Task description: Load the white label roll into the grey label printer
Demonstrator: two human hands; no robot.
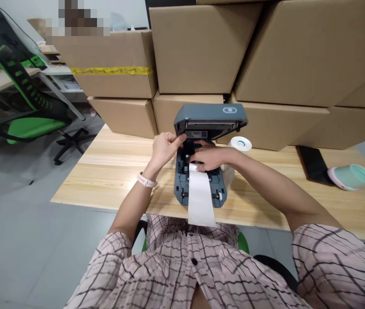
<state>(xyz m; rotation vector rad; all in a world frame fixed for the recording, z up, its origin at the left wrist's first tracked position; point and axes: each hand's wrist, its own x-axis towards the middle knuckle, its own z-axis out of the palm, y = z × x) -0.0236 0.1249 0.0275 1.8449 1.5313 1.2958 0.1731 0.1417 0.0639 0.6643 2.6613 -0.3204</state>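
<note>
A dark grey label printer (179, 182) stands on the wooden table with its lid (208, 112) raised. My left hand (165, 148) is at the lid's left edge, thumb against it and fingers curled. Inside the printer, my right hand (209, 156) reaches over the label roll (194, 166), fingers bent around it; the roll is mostly hidden beneath them. From it a white label strip (200, 197) runs out over the printer's front and hangs past the table edge. A second white roll (240, 143) is behind the printer, to the right.
Large cardboard boxes (201, 49) are stacked along the table's back. On the right of the wooden table (105, 171) lie a dark phone (314, 165) and a pink and mint cup (351, 177) on its side. A green office chair (36, 126) stands at the left.
</note>
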